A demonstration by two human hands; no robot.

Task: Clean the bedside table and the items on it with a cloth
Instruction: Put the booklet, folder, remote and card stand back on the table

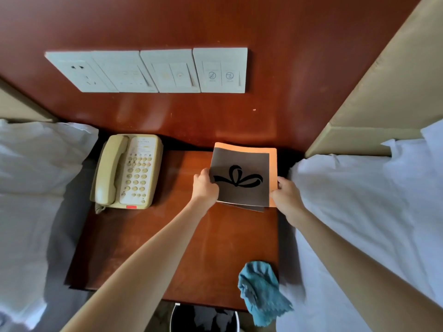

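1. A red-brown wooden bench [148, 248] stands between two beds with white sheets, seen from above.
2. A crumpled blue-green cloth [260, 291] lies on the near right corner of the bench. Part of it hangs over the front edge, and neither hand touches it.
3. A thin stack of booklets [242, 176] sits at the far right of the bench. The top cover is dark grey-brown with a black ribbon-bow mark. An orange cover shows along its top and right sides, and another grey edge peeks out below.
4. The left hand [205, 188] grips the stack's left edge, fingers curled round it.
5. The right hand [286, 197] grips the stack's near right corner.
6. Whether the stack rests on the bench or is raised off it cannot be told.
7. A cream push-button phone [127, 171], handset in its cradle, stands at the far left of the bench, well apart from the booklets.
8. Four pale switch plates [153, 70] sit in a row on the wooden wall panel behind.
9. A dark bin [203, 318] shows below the front edge.
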